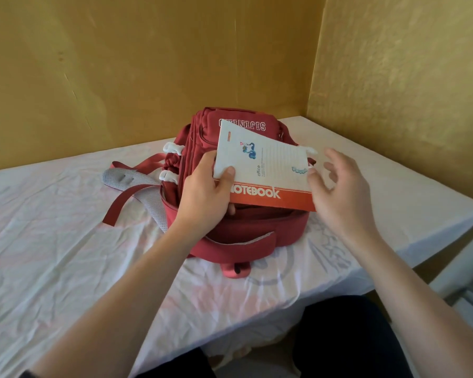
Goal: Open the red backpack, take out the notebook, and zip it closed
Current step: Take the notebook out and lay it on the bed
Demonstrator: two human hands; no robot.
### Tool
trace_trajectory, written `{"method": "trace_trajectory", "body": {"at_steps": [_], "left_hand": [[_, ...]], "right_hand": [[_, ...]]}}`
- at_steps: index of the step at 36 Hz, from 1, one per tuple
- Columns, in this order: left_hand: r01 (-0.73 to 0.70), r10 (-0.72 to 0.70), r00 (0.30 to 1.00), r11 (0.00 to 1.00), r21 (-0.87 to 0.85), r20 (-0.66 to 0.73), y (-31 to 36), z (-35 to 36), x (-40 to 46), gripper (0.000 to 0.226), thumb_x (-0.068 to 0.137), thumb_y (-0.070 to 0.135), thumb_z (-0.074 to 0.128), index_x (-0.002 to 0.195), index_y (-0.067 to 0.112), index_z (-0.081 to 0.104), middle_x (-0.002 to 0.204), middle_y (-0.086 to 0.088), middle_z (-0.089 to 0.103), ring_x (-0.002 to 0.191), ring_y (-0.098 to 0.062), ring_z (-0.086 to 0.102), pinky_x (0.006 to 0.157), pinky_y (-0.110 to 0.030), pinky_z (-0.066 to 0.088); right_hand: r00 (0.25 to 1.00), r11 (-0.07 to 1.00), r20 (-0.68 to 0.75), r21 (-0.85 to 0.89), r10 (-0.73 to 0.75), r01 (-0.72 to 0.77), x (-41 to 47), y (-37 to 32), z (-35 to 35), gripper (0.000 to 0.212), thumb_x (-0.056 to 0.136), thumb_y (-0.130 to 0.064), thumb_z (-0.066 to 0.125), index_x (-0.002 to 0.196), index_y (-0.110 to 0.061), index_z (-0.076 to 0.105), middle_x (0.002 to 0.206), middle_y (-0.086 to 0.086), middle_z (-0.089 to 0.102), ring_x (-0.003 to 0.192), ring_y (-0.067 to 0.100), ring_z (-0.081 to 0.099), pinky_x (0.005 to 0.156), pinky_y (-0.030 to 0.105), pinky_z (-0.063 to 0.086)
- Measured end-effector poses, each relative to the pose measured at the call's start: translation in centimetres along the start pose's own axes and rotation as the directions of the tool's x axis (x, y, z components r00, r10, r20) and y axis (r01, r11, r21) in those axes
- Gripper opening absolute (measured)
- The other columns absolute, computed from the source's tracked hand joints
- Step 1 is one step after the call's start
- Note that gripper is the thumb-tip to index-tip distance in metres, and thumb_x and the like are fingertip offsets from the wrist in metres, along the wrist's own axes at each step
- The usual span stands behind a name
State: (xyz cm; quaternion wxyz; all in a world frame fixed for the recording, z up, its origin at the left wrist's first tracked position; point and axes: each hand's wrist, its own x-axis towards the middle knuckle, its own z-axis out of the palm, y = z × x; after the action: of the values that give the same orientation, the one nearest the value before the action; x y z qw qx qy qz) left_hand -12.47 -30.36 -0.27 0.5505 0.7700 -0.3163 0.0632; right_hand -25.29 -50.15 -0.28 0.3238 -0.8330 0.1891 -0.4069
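The red backpack point(238, 230) lies on the bed with white lettering on its far side and its near compartment open. Above it is a white notebook point(265, 167) with an orange band that reads NOTEBOOK. My left hand point(208, 192) grips the notebook's left edge, thumb on the cover and fingers beneath. My right hand point(336, 186) hovers at the notebook's right edge with fingers spread, holding nothing; whether a fingertip touches the cover is unclear.
The backpack's red and grey straps point(131, 184) trail to the left over the wrinkled white sheet point(66, 255). Yellow walls close the corner behind and to the right. The bed's edge runs near my dark trousers point(344, 339).
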Motion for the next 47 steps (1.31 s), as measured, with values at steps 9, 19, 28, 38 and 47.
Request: {"method": "trace_trajectory", "body": {"at_steps": [9, 19, 28, 38, 47], "left_hand": [[0.037, -0.033, 0.999, 0.995, -0.093, 0.043, 1.9, 1.7, 1.6, 0.017, 0.102, 0.028, 0.057, 0.118, 0.027, 0.062, 0.066, 0.010, 0.073, 0.038, -0.018, 0.065, 0.039, -0.020, 0.046], [0.151, -0.118, 0.981, 0.963, -0.224, 0.157, 4.6, 3.8, 2.2, 0.037, 0.104, 0.039, 0.052, 0.105, 0.007, 0.069, 0.071, -0.005, 0.073, 0.052, -0.022, 0.066, 0.050, -0.031, 0.051], [0.235, -0.222, 0.961, 0.970, -0.065, 0.166, 5.3, 6.8, 2.6, 0.059, 0.103, 0.055, 0.038, 0.091, 0.009, 0.073, 0.078, -0.001, 0.077, 0.081, -0.024, 0.073, 0.095, -0.047, 0.055], [-0.169, 0.137, 0.979, 0.960, 0.223, 0.149, 6.9, 9.9, 1.5, 0.024, 0.094, 0.016, 0.064, 0.115, 0.016, 0.074, 0.109, 0.001, 0.074, 0.099, -0.015, 0.066, 0.085, -0.010, 0.044], [-0.533, 0.317, 0.741, 0.814, 0.231, 0.592, 7.6, 14.0, -1.2, 0.021, 0.093, 0.013, 0.067, 0.113, 0.010, 0.073, 0.114, -0.007, 0.074, 0.111, -0.026, 0.065, 0.101, -0.037, 0.046]], "right_hand": [[0.827, 0.761, 0.324, -0.336, -0.460, 0.555, -3.4, 0.2, 0.4, 0.057, 0.097, -0.016, 0.059, 0.153, -0.016, 0.045, 0.161, 0.008, 0.041, 0.151, 0.030, 0.034, 0.119, 0.056, 0.034], [0.836, 0.728, 0.246, -0.411, -0.491, 0.549, -3.5, 2.3, -0.8, 0.052, 0.099, 0.004, 0.046, 0.150, -0.008, 0.049, 0.152, 0.016, 0.052, 0.140, 0.039, 0.050, 0.109, 0.061, 0.045], [0.902, 0.752, 0.239, -0.498, -0.360, 0.433, -2.9, 5.1, -3.1, 0.068, 0.092, 0.000, 0.069, 0.154, -0.011, 0.043, 0.153, 0.016, 0.051, 0.138, 0.040, 0.052, 0.108, 0.060, 0.047], [0.973, 0.699, 0.179, -0.677, -0.148, 0.231, -2.4, 7.4, -6.9, 0.077, 0.084, -0.024, 0.082, 0.151, -0.013, 0.047, 0.149, 0.015, 0.056, 0.132, 0.038, 0.059, 0.102, 0.059, 0.051], [0.965, 0.611, 0.260, -0.760, -0.029, 0.223, -2.3, 7.5, -6.8, 0.040, 0.100, -0.023, 0.058, 0.140, -0.022, 0.056, 0.123, 0.007, 0.071, 0.095, 0.031, 0.073, 0.075, 0.040, 0.059]]}}
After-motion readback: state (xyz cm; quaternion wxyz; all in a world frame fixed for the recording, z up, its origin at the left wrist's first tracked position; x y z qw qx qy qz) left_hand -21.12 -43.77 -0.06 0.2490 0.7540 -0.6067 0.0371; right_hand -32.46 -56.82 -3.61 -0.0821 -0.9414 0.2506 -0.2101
